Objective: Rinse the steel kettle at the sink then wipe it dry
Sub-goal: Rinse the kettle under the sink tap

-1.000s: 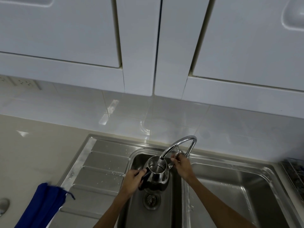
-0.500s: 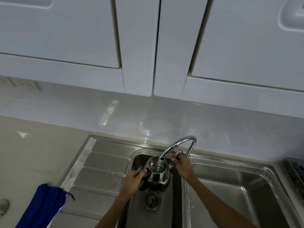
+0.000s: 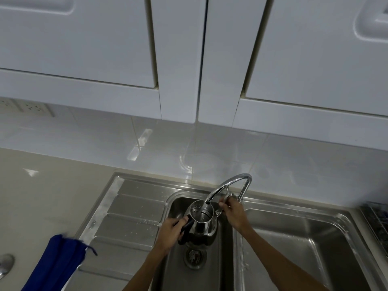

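Observation:
A shiny steel kettle (image 3: 202, 225) with its lid off hangs upright over the small left sink basin (image 3: 220, 267), right under the spout of the curved chrome tap (image 3: 228, 184). My left hand (image 3: 171, 233) grips its black handle. Water appears to run into the kettle's open top. My right hand (image 3: 234, 212) is closed on the tap lever behind the kettle. A blue cloth (image 3: 55, 263) lies on the counter at the lower left, overlapping the drainboard's edge.
The ribbed steel drainboard (image 3: 134, 215) lies left of the basin and a larger basin (image 3: 294, 248) lies right. A dish rack (image 3: 375, 219) shows at the right edge. White wall cabinets (image 3: 178, 59) hang low overhead. A round metal object (image 3: 5, 264) sits on the beige counter.

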